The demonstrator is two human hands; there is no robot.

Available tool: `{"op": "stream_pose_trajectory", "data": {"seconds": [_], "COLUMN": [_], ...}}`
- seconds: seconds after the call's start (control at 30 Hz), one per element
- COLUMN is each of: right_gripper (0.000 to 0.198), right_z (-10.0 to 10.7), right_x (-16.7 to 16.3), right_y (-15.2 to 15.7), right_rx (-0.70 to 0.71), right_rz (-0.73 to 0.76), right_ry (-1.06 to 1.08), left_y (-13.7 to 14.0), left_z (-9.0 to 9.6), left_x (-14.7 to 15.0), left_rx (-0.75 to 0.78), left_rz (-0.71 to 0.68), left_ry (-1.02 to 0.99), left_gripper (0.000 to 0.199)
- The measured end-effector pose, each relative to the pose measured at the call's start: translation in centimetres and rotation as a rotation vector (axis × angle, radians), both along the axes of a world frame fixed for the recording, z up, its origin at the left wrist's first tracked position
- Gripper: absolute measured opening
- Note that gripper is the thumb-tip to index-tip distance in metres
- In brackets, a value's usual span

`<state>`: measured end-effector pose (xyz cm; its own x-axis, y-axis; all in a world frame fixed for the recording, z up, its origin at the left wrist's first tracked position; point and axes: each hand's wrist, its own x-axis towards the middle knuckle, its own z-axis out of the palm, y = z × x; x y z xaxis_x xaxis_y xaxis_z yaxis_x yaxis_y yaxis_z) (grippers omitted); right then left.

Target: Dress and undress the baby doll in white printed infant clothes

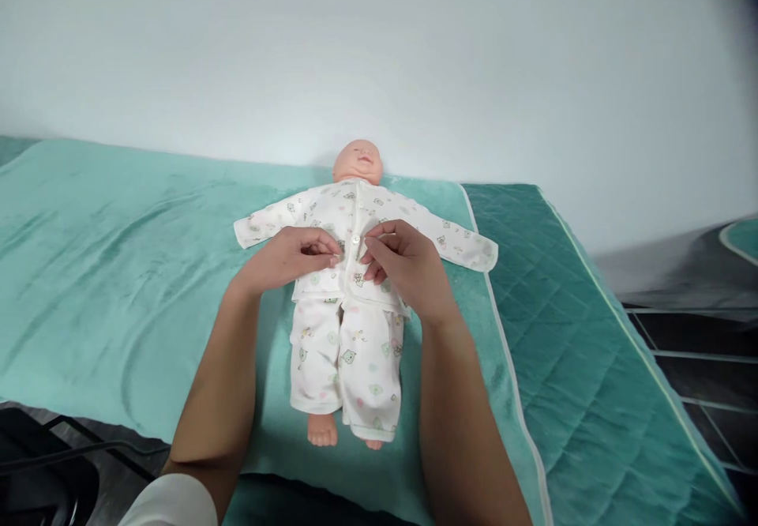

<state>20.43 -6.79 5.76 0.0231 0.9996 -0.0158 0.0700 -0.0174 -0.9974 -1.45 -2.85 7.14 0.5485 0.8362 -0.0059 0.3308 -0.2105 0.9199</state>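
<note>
A baby doll (358,161) lies on its back, its arms spread to both sides. It wears a white patterned shirt (320,283) with a buttoned front and matching trousers (370,368). My left hand (294,255) is closed in a pinch at the shirt's front, just left of the button strip. On the other side, my right hand (408,261) pinches the shirt beside a pale button (356,239). The fingers partly hide the cloth between them. Both of the doll's feet (322,430) stick out below the trouser legs.
A light green blanket (106,273) lies under the doll, over a darker quilted cover (568,336) whose edge shows at the right. Behind the bed rises a white wall (379,52). A black object (47,463) with a cable stands at the lower left.
</note>
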Motion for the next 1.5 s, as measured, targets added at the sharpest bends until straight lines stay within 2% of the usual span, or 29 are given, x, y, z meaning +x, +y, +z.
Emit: {"op": "stream_pose_trajectory", "data": {"seconds": [0.23,0.47,0.57,0.67,0.77,0.97,1.1,1.17,1.2,1.27,1.33,1.4,1.5], "right_gripper": [0.022,0.024,0.026,0.027,0.027,0.027,0.021,0.018,0.016,0.017,0.028,0.042,0.057], "right_z": [-0.1,-0.4,-0.6,-1.0,-1.2,-1.3,-1.8,-2.1,-2.3,-2.8,-3.4,-4.1,-5.6], "right_x": [-0.3,-0.4,-0.2,0.1,0.3,0.2,0.0,0.2,0.3,0.6,0.7,0.9,1.5], "right_y": [0.0,0.1,0.4,0.8,1.1,1.2,1.3,1.5,1.6,1.9,2.4,3.1,4.4], "right_rx": [0.016,0.038,0.061,0.115,0.132,0.123,0.215,0.294,0.339,0.431,0.481,0.450,0.375], "right_rz": [-0.010,0.007,-0.009,-0.084,-0.148,-0.178,-0.264,-0.354,-0.391,-0.397,-0.315,-0.208,-0.131], "right_ry": [-0.047,-0.009,0.110,0.253,0.312,0.288,0.237,0.172,0.136,0.053,-0.049,-0.141,-0.248], "left_y": [-0.8,-3.1,-3.8,-4.0,-3.8,-2.3,-1.2,-0.5,0.0,1.2,2.7,4.0,4.6], "left_z": [1.3,1.6,1.3,1.5,1.9,2.0,1.5,0.8,0.2,-1.5,-3.5,-5.4,-7.3], "left_x": [-0.3,1.4,2.0,2.0,1.3,-0.3,-1.1,-1.6,-1.8,-2.1,-2.5,-2.8,-3.4], "left_rx": [0.006,0.346,0.436,0.467,0.398,0.129,-0.035,-0.100,-0.104,-0.036,0.115,0.326,0.585], "left_rz": [-0.208,-0.135,-0.125,-0.138,-0.177,-0.274,-0.321,-0.249,-0.161,0.097,0.376,0.570,0.642], "left_ry": [0.201,0.462,0.516,0.505,0.404,0.238,0.149,0.073,0.017,-0.102,-0.142,-0.010,0.343], "left_gripper": [0.019,0.010,0.008,0.010,0.012,0.010,0.016,0.023,0.025,0.027,0.024,0.022,0.042]}}
